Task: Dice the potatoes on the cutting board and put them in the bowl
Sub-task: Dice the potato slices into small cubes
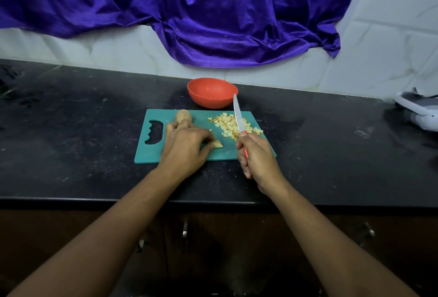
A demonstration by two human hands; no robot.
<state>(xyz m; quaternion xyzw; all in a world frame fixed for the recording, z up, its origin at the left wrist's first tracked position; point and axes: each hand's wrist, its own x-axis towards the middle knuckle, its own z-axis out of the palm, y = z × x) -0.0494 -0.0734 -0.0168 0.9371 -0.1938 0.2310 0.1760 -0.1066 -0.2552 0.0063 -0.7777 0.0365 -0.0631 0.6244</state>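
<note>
Black counter (71, 130), potato wedge (218, 144) — pinched by left grip (187, 146)

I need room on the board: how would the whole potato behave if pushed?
The potato looks rounded, so it would likely roll. It lies near the board's far edge, so a push might send it off. Its skin looks dry, probably not slippery.

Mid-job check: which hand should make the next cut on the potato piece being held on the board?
Right. The right hand grips the knife, its blade raised just beside the potato piece. The left hand is busy holding that piece down on the cutting board.
</note>
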